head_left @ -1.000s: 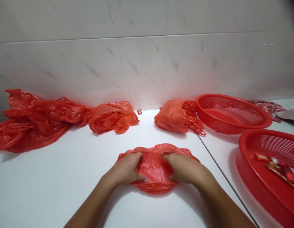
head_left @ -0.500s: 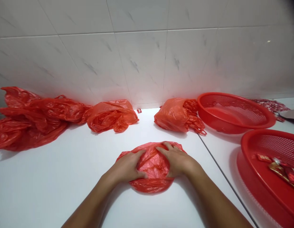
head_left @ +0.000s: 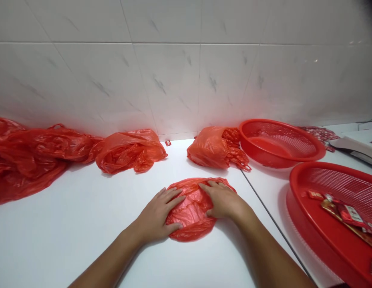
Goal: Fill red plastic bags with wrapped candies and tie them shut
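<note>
Both hands (head_left: 157, 214) touch a red plastic bag (head_left: 190, 210) (crinkled) on the white table (head_left: 83, 236)

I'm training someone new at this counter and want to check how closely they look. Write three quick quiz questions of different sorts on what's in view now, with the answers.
1. True or false: the left hand and the right hand both touch the same red plastic bag.

2. Multiple choice: where do the gold and red packets lie?
a) In the basket closer to the wall
b) In the basket closer to the camera
c) Under the left hand

3. Fill in the missing word: the small red scrap lies on the white surface, close to the tiled ____.

Key: 1 true; 2 b; 3 wall.
</note>
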Available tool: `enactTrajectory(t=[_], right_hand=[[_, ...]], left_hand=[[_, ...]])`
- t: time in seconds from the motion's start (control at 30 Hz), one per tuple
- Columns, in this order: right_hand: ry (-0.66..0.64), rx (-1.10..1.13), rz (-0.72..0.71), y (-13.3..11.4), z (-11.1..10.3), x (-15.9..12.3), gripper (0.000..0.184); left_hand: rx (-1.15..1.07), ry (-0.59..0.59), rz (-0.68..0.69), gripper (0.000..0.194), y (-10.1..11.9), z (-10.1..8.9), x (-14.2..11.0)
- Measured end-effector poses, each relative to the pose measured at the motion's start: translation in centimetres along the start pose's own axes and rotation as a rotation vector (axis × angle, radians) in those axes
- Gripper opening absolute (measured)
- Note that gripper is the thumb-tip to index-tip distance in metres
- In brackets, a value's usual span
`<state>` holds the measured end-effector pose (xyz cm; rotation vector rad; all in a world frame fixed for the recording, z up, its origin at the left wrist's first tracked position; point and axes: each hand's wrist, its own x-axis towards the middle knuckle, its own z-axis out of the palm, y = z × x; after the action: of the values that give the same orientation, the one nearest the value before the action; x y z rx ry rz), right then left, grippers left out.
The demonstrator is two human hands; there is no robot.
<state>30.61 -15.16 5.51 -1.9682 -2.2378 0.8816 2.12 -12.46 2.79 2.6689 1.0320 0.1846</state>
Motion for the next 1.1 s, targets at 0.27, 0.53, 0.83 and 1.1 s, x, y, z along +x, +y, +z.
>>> enactTrajectory(t=[0.27,0.53,0.83,1.1], right_hand=[[0.644,0.067,-0.320,-3.9,0.9,-0.9,0.028],[1.207,0.088,-0.423,-4.1,1.3,-0.4,0.017],[0.456,-0.045,-0.068,-4.1,3.5,1.6,0.083],[-0.083,-0.083,0.281,-2.3,2.4,4.3,0.124]], left_hand=[[-0.058,0.069,0.013,0.081,-1.0,0.4,0.0],[-0.023,0.085,-0.042,0.084,-1.9,0.8,-0.5],[0.046,0.090,0.017,0.081,-2.4,0.4,-0.2],[0.050,0.085,-0.025,0.082,-2.8,0.5,0.1]])
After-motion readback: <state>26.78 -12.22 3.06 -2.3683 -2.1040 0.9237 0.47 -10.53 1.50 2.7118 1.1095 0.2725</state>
